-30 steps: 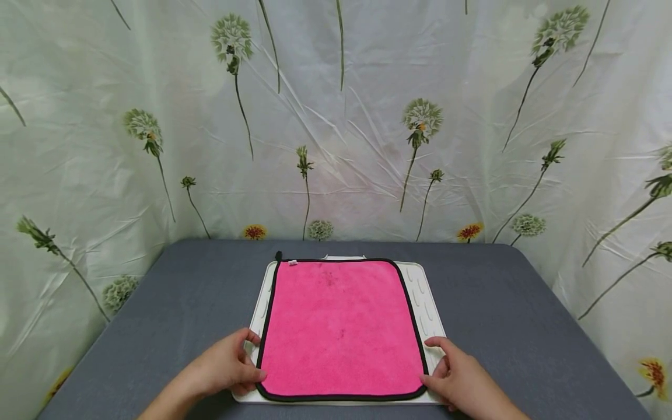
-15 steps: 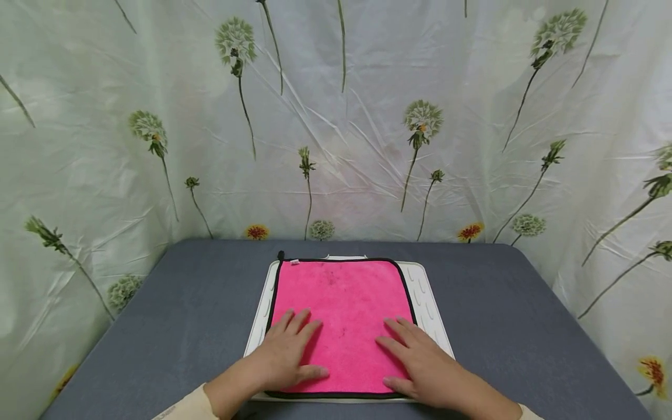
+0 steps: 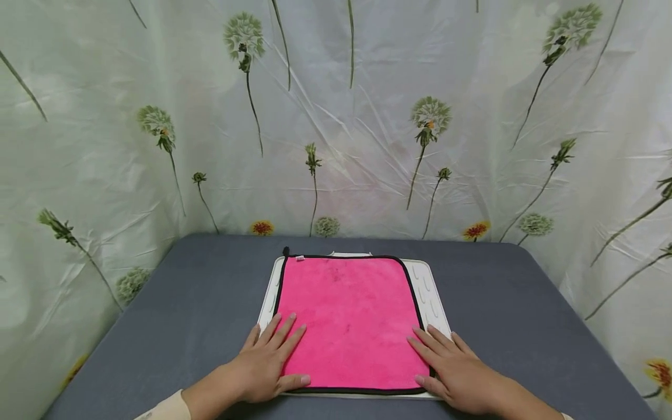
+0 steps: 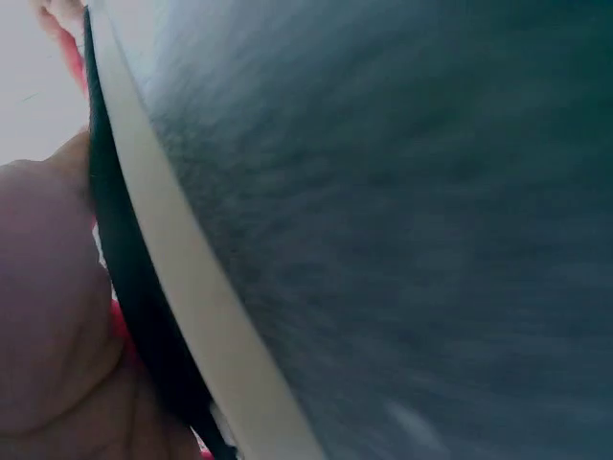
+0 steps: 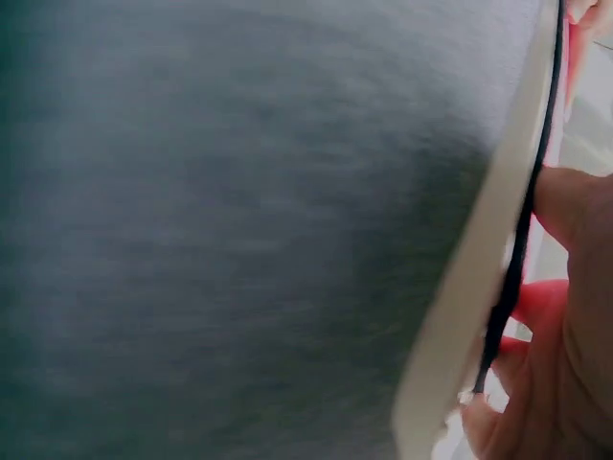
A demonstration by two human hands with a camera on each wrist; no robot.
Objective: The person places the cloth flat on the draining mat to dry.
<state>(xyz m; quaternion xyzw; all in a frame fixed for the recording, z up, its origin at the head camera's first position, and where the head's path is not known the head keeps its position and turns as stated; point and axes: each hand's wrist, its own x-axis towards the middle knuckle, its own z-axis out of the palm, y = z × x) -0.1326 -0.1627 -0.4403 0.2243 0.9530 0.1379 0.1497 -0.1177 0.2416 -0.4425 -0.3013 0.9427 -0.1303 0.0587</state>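
A square pink towel [image 3: 346, 309] with black edging lies spread flat over a white board [image 3: 431, 297], whose raised-pattern margin shows along the right and left. My left hand [image 3: 262, 364] rests with spread fingers on the towel's near left corner, little finger out toward the board's margin. On the near right corner, my right hand [image 3: 459, 370] lies likewise, fingertips across the black edging. In the left wrist view the palm [image 4: 57, 316] sits over the black edging and the board's pale rim [image 4: 182, 230]. From the right wrist, curved fingers [image 5: 541, 326] show at the same edging.
A dark grey covered table [image 3: 210, 291] carries the board, with grey surface on both sides of it. Behind and at the sides hangs a pale curtain [image 3: 367, 175] printed with dandelions. A small black loop [image 3: 286, 251] sticks out at the towel's far left corner.
Both hands first held the side edges near the front corners, then moved inward flat onto the towel. Since then they have slid outward to its near corners. The view has shifted slightly.
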